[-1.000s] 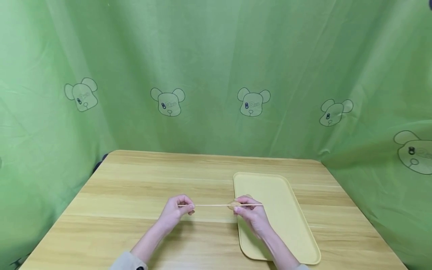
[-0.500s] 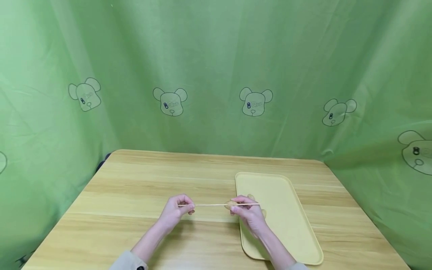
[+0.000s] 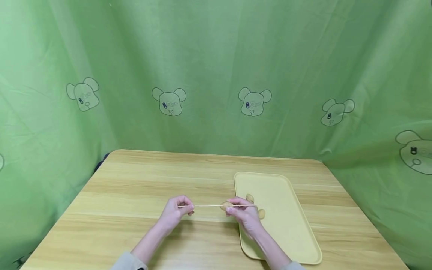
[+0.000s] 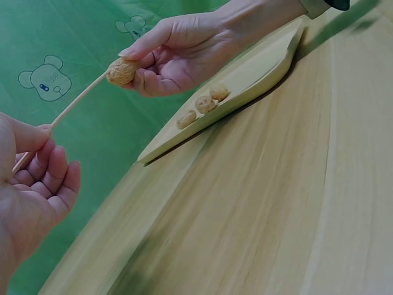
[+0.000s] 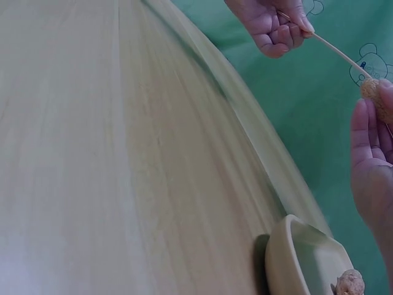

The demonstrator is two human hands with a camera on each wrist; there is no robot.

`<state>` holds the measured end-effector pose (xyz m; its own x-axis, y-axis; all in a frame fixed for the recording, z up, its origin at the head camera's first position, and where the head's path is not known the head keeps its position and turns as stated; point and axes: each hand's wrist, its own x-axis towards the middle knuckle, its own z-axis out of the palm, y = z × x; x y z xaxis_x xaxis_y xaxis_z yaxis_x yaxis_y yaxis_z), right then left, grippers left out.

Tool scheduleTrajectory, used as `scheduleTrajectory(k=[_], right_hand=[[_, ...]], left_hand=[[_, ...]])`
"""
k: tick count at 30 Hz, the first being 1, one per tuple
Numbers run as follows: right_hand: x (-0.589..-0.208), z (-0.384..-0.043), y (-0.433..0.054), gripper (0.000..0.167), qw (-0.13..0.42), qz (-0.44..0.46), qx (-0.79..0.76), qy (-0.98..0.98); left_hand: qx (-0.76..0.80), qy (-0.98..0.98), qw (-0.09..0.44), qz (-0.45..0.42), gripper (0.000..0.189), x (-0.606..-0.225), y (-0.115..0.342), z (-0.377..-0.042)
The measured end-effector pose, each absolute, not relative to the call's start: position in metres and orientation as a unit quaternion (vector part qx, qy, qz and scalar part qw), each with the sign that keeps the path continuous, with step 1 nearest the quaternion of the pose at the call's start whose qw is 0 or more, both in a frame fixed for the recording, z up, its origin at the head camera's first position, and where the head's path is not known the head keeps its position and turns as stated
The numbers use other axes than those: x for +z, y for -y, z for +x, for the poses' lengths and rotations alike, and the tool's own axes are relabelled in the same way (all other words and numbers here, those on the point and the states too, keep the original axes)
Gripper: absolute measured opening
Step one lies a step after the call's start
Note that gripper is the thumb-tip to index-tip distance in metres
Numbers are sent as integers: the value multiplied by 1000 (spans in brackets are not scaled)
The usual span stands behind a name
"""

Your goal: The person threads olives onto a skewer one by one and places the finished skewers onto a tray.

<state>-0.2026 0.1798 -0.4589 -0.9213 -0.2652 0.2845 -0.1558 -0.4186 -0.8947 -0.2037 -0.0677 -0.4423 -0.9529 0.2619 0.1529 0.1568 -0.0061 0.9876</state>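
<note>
My left hand pinches a thin wooden skewer near its left end, between thumb and fingers. Level above the table in the head view, the skewer runs through a brown, wrinkled, meatball-like ball. My right hand grips that ball over the tray's left edge, and the skewer's far end sticks out past it to the right. In the left wrist view the ball sits between the right thumb and fingers. Part of the ball is hidden behind the fingers.
A pale yellow tray lies on the wooden table, beneath and right of my right hand. Three similar brown balls lie in it near one edge. Green curtain hangs behind the table and at its sides.
My right hand has slid the ball leftward along the skewer, toward my left hand. More of the balls in the tray now shows. The left hand stays nearly still.
</note>
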Motion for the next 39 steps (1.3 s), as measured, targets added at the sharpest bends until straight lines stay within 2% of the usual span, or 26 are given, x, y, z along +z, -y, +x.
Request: scheduleTrajectory(k=[21, 30, 39], right_hand=[[-458, -202, -176, 32, 45, -211, -819, -532], [-459, -202, -173, 33, 42, -230, -815, -530], [-459, -203, -168, 33, 47, -222, -816, -532]], left_hand=[[701, -697, 43, 144, 1, -442, 55, -198], [707, -693, 42, 135, 13, -442, 53, -198], [711, -688, 44, 136, 14, -442, 52, -199]])
